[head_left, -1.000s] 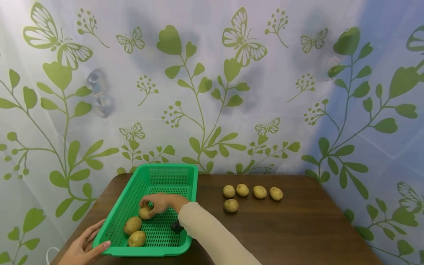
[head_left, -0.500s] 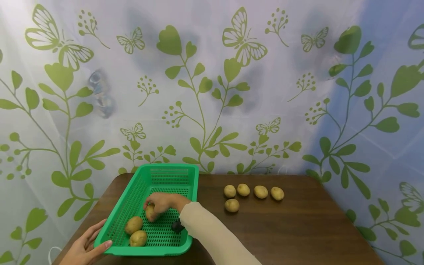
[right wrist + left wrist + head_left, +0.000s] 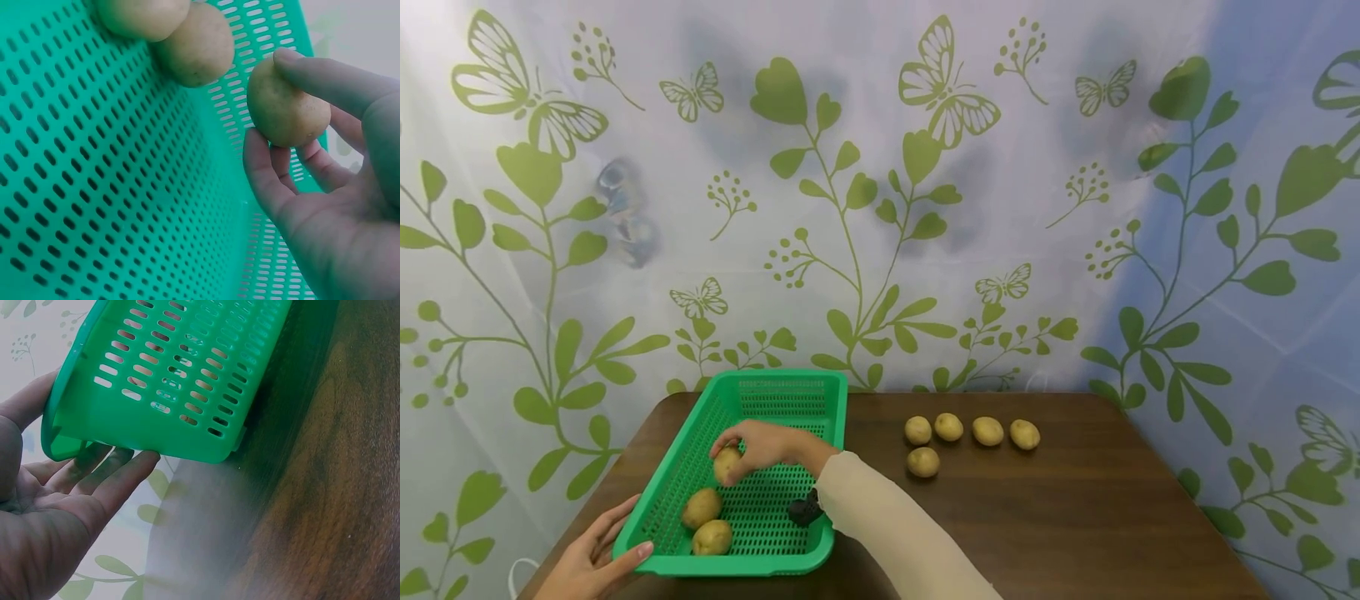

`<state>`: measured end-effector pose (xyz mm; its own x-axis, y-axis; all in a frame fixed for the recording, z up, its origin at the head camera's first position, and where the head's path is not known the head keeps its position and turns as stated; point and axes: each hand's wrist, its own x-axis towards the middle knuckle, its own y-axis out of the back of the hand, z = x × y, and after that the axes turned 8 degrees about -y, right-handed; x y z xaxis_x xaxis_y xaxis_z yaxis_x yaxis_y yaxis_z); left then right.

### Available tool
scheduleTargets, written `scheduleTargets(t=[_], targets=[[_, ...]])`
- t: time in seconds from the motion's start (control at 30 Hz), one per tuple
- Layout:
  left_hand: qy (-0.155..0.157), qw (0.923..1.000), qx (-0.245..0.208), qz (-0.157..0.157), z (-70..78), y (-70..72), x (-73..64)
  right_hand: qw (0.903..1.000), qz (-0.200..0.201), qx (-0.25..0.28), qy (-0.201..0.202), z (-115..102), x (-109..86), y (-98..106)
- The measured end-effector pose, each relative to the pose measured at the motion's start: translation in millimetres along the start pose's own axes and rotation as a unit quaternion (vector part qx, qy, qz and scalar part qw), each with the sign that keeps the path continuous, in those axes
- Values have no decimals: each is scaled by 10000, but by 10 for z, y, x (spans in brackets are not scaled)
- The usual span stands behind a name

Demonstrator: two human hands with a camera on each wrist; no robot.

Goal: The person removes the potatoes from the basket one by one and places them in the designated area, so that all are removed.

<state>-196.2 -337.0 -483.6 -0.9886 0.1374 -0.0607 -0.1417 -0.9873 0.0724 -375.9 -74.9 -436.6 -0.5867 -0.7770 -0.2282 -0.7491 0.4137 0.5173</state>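
Observation:
My right hand (image 3: pixel 767 446) grips a potato (image 3: pixel 284 106) between thumb and fingertips, held up inside the green plastic basket (image 3: pixel 831 417). In the right wrist view, the basket floor shows below and beside this potato. Two more potatoes, one (image 3: pixel 702 507) just behind the other (image 3: pixel 712 537), lie against each other near the basket's left front corner. At that corner my left hand (image 3: pixel 591 554) holds the basket from outside. Its thumb lies over the rim (image 3: pixel 59 387), while its fingers (image 3: pixel 128 481) touch the outer wall from below in the left wrist view.
Several potatoes lie on the brown wooden table (image 3: pixel 1045 517) right of the basket: a back row with a potato (image 3: pixel 987 432) in it, and one (image 3: pixel 922 462) nearer. A patterned curtain (image 3: pixel 880 208) hangs behind the table. A dark device (image 3: pixel 805 510) sits at my right wrist.
My right hand, with the potato in its fingers, first shifted slightly right and has now risen off the basket floor, back to the left. My left hand stays on the corner.

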Motion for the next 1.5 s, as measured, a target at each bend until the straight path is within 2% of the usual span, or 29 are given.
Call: scheduleTargets(t=[0.17, 0.3, 0.47, 0.73, 0.97, 1.2, 1.5], targets=[[79, 9992, 359, 184, 8, -34, -12, 9998, -23, -15, 219, -52, -123, 96], [-21, 9998, 157, 138, 7, -28, -18, 9997, 31, -23, 225, -72, -228, 182], [-210, 9996, -179, -113, 9, 2, -20, 9996, 145, -49, 246, -76, -356, 291], [-283, 9993, -197, -113, 27, -5, -1, 9991, 274, -5, 326, -31, -530, 431], [-362, 9988, -288, -139, 2, 12, -23, 9993, 255, 178, 191, 7, -627, 497], [-90, 9999, -22, -123, 16, 38, -38, 9990, 347, -172, 201, 49, -687, 550], [-320, 9989, -239, -233, -9, 34, -19, 9982, 496, -303, 158, 122, -757, 614]])
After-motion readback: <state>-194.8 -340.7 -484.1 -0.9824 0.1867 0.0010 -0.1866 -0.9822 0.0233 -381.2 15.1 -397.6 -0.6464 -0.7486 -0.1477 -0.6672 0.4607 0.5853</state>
